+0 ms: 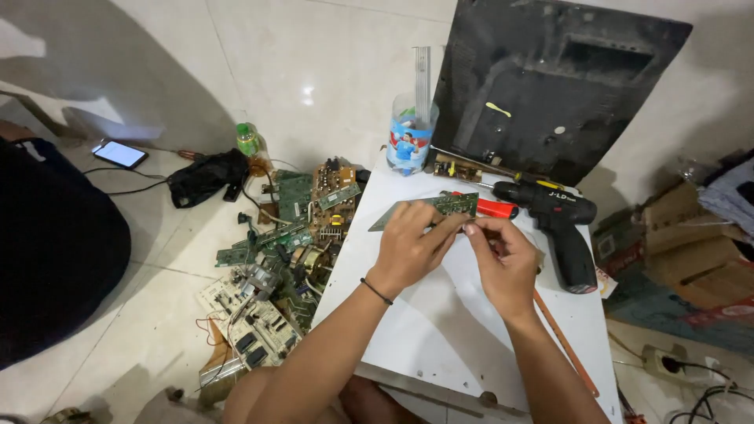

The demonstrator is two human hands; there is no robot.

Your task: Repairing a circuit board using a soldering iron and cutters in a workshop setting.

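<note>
Circuit board (pixel 428 208), green strip, held over white table (pixel 440 330). My left hand (pixel 408 247) clamped on board; right hand (pixel 503 255) pinching its underside, exact grip hidden. Board intact; cordless drill (pixel 558 224) and red-handled screwdriver (pixel 491 206) lie unused beside it.

A white board (pixel 440 330) serves as the table, bearing a black cordless drill (pixel 559 228) near its right edge, a red-handled screwdriver (pixel 491 207) and a plastic cup (pixel 410 144) toward its far edge, beside a tiled floor (pixel 157 259) heaped with circuit boards (pixel 290 251).
</note>
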